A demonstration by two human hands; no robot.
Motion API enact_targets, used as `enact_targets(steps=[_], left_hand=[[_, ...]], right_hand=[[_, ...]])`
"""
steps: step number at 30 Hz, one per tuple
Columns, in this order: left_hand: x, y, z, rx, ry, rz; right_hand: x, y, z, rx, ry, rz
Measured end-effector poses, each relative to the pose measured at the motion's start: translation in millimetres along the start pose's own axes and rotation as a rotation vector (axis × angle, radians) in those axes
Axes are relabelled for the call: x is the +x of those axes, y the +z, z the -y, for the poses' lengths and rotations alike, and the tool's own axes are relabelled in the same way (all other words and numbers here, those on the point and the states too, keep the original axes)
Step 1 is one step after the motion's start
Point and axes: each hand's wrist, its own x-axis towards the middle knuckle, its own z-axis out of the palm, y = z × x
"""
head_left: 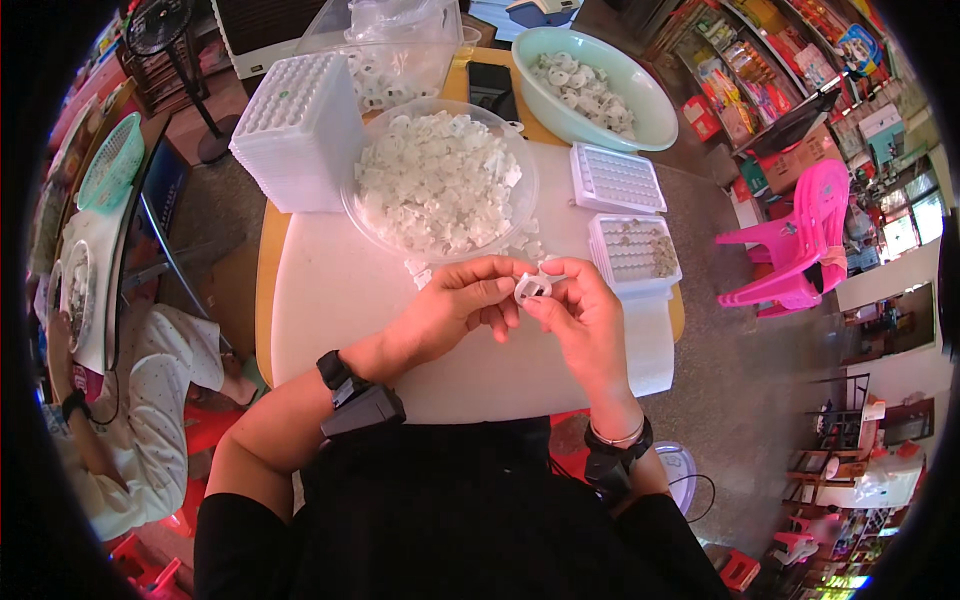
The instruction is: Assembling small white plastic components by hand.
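Both hands meet over the white table (330, 300), just in front of the big clear bowl (437, 182) heaped with white plastic pieces. The left hand (455, 305) and right hand (580, 315) pinch one small white plastic part (532, 287) between their fingertips, thumbs pressed close on it. Right of that bowl sit two white grid trays (632, 250) (the nearer one partly filled), left of it a tall stack of trays (300, 130), and beyond it a pale green basin (590, 88).

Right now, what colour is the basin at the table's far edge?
Pale green basin, clearest in the head view.
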Motion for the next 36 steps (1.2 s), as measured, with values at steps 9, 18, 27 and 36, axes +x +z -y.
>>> enact_targets(steps=[9, 18, 27, 36], left_hand=[[-1, 1, -3, -0.068, -0.089, 0.036], [-1, -2, -4, 0.181, -0.152, 0.054], [4, 6, 4, 0.186, -0.017, -0.003], [2, -1, 6, -0.034, 0.042, -0.043]], right_hand=[[-4, -1, 15, 0.106, 0.063, 0.079], [3, -12, 6, -0.236, -0.140, 0.062], [4, -5, -8, 0.337, 0.151, -0.118], [-1, -11, -3, 0.184, 0.181, 0.044]])
